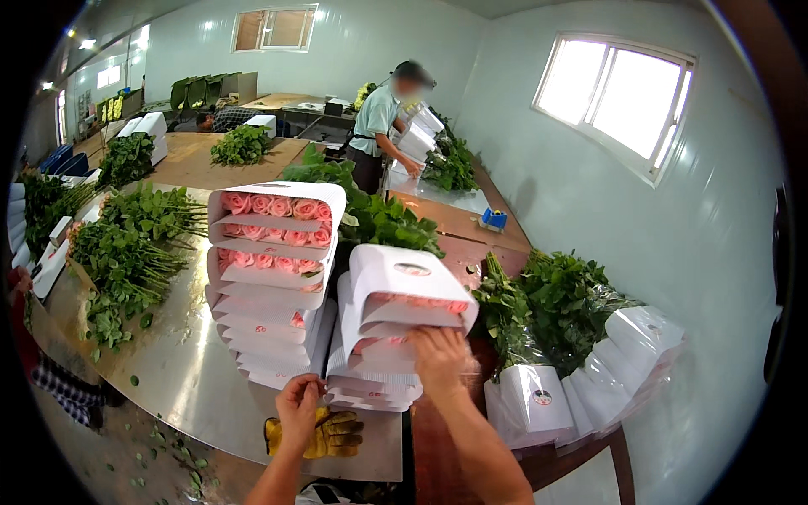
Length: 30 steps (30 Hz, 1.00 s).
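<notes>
Two stacks of rose bunches in white corrugated paper wraps stand before me. The left stack shows rows of pink roses in its upper wraps. On the shorter right stack, the top wrapped rose bunch is tilted, with pink blooms under its front edge. My right hand has its fingers curled on the front edge of the wraps in that stack. My left hand is pinched closed at the foot of the left stack; what is between its fingers is too small to make out. Behind it lies a yellow work glove.
Loose leafy stems cover the metal-topped table at left. Clear-sleeved wrapped bunches lie at right. Green foliage stands behind the stacks. A blue holder sits farther back. A co-worker handles white wraps at the far table.
</notes>
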Available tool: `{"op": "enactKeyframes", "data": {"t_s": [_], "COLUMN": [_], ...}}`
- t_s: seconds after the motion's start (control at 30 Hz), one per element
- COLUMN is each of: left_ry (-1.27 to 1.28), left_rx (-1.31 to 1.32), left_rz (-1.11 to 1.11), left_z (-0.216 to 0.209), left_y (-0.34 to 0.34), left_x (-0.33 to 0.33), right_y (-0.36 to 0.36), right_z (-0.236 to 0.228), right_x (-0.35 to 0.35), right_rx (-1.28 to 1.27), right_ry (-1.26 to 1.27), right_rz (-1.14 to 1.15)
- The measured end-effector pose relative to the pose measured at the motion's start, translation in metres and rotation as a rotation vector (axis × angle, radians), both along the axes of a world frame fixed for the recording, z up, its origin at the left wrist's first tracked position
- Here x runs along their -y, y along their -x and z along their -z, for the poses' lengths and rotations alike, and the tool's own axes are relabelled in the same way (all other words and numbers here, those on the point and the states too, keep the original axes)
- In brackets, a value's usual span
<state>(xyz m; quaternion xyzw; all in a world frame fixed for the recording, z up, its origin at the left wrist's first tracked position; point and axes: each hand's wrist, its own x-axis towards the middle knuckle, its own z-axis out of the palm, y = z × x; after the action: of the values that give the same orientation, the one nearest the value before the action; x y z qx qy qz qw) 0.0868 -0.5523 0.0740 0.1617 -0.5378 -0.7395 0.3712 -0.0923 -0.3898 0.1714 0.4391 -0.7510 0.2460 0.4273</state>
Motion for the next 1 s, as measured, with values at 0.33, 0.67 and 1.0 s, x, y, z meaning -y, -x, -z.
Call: {"op": "enactKeyframes", "data": {"t_s": [0.33, 0.67, 1.0], "left_ry": [-0.644, -0.947, -0.909], "left_rx": [-0.165, -0.504, -0.426], "left_rz": [0.128, 0.799, 0.798], "left_z": [-0.081, 0.004, 0.019], "left_y": [0.182, 0.38, 0.385], "left_x": [0.009, 0.022, 0.004], "right_y": [0.095, 0.095, 0.072], "right_z": [-0.081, -0.072, -0.046], "right_x": [-0.061, -0.068, -0.068], "right_rx": [0.034, 0.057, 0.031], "right_ry": [0.173, 0.08, 0.132], "right_rz": [0.076, 0.058, 0.069]}}
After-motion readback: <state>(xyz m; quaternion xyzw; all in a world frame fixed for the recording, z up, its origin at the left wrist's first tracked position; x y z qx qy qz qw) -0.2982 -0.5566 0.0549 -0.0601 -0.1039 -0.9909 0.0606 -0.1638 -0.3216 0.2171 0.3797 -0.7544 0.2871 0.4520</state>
